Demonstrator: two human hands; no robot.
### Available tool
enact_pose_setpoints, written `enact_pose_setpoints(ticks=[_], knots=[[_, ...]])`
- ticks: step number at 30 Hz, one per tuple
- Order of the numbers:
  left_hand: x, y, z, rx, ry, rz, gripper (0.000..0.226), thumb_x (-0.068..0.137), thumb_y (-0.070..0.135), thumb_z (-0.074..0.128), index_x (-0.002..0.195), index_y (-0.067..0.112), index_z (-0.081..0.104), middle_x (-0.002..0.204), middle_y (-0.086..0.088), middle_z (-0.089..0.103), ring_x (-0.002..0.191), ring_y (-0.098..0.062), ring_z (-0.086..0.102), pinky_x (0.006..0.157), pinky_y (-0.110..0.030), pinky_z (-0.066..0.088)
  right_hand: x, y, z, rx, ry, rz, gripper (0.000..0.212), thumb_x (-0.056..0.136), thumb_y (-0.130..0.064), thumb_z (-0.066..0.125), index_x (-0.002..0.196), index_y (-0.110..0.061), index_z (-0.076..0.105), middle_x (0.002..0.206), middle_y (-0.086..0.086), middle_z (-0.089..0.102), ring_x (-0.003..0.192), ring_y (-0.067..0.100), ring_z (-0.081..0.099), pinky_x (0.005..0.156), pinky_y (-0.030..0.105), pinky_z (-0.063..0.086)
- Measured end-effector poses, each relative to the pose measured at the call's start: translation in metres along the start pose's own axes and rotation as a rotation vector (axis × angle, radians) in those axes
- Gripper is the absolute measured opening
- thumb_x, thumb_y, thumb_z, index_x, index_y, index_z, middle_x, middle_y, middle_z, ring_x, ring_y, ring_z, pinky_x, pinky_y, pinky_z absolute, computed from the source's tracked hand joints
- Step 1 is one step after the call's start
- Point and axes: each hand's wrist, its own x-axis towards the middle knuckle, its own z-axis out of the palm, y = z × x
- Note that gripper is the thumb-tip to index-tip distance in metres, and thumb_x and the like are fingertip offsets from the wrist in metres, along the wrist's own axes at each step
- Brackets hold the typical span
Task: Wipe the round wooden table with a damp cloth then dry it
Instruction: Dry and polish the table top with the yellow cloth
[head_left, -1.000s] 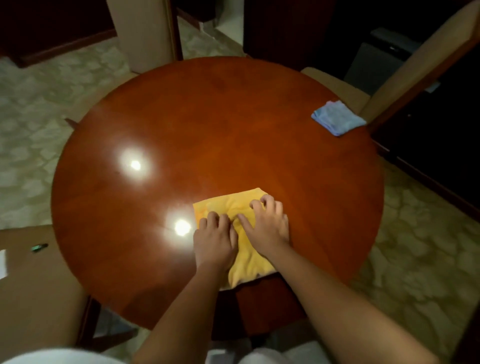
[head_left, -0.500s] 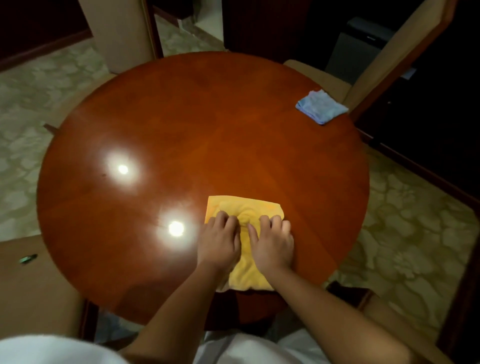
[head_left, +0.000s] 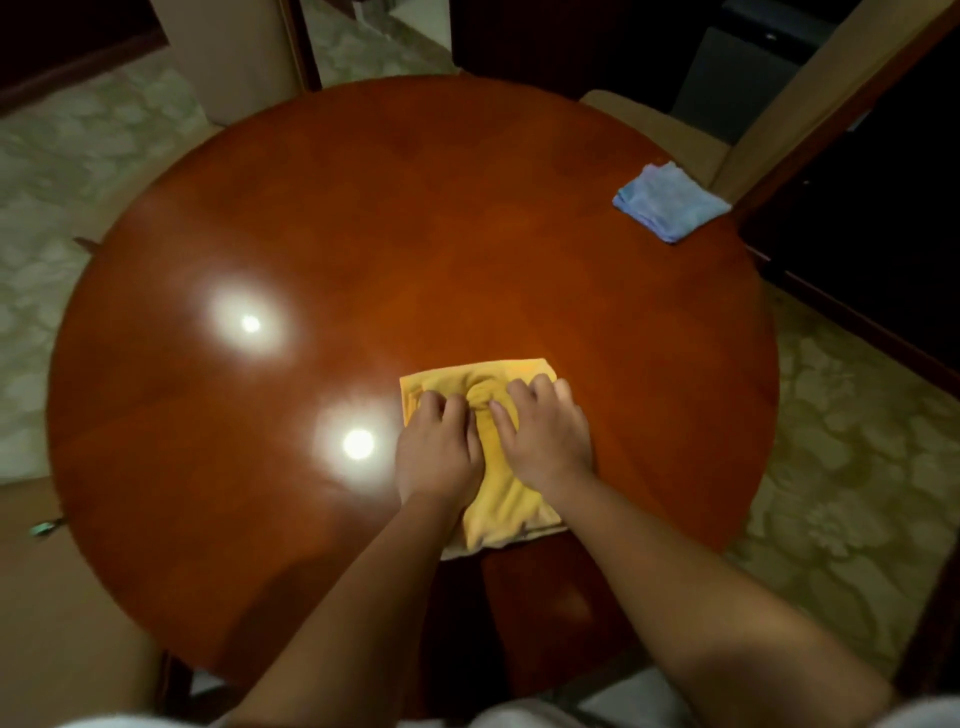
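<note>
- Yellow cloth (head_left: 498, 499) lies on the round wooden table (head_left: 415, 249), close to the near edge, right of centre; its near end reaches the rim and may hang slightly over it, can't confirm.
- Your left hand (head_left: 439, 452) and right hand (head_left: 545, 441) sit side by side on the cloth. Fingers on both are curled down into the fabric, bunching a ridge between them, so both are gripping the cloth while pressing it to the wood.
- Step, as I judge it: the wipe pass with the yellow cloth. I take it for the damp one, but wetness can't be read from here. The drying step looks not yet started.
- Blue cloth (head_left: 670, 202) sits folded at the far right edge, well apart from your hands, untouched. Likely the dry one.
- Cloth long axis runs near-to-far across the table, tilted slightly: far end broad and flat, pointing at the table centre; near end narrower and rumpled, pointing at you.
- Next move calls for pushing the cloth out towards the centre and the far and left edges, since most of the top lies beyond your hands. Flatten the ridge first for wider contact.
- Two bright light reflections on the left half show glare only; can't read wet streaks from them.
</note>
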Motion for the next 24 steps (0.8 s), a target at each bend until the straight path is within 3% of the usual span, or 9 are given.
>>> enact_pose_setpoints(ticks=[6,11,19,24], knots=[[0.051,-0.001,0.009,0.031,0.012,0.037,0.028,0.092,0.03,0.035,0.086,0.009,0.054,0.088,-0.012,0.051,0.065,-0.033,0.05,0.05,-0.031,0.027,0.044,0.002,-0.001,0.03,-0.074,0.082,0.038,0.098,-0.048,0.035,0.11,-0.017,0.054,0.105,0.008,0.052,0.1,0.028,0.046,0.068,0.037,0.039],[0.052,-0.003,0.007,0.045,-0.014,0.045,0.025,0.093,0.031,0.036,0.086,0.011,0.049,0.086,-0.007,0.047,0.062,-0.027,0.046,0.05,-0.029,0.025,0.04,0.0,-0.005,0.056,-0.065,0.074,0.038,0.098,-0.047,0.037,0.109,-0.015,0.056,0.106,0.009,0.055,0.1,0.029,0.046,0.069,0.037,0.041],[-0.012,-0.004,-0.014,-0.026,-0.1,0.188,0.034,0.088,0.035,0.028,0.085,0.011,0.052,0.078,-0.007,0.05,0.06,-0.031,0.051,0.049,-0.03,0.028,-0.032,0.003,-0.009,0.059,-0.014,0.002,0.03,0.093,-0.043,0.049,0.087,-0.014,0.055,0.08,0.007,0.052,0.078,0.029,0.051,0.053,0.035,0.039],[-0.019,-0.005,-0.014,0.008,-0.094,0.17,0.034,0.089,0.035,0.031,0.084,0.013,0.055,0.078,-0.005,0.054,0.058,-0.027,0.053,0.049,-0.025,0.024,-0.038,-0.002,-0.011,0.035,-0.011,0.024,0.039,0.092,-0.046,0.033,0.085,-0.016,0.057,0.076,0.005,0.052,0.072,0.028,0.051,0.049,0.035,0.041]])
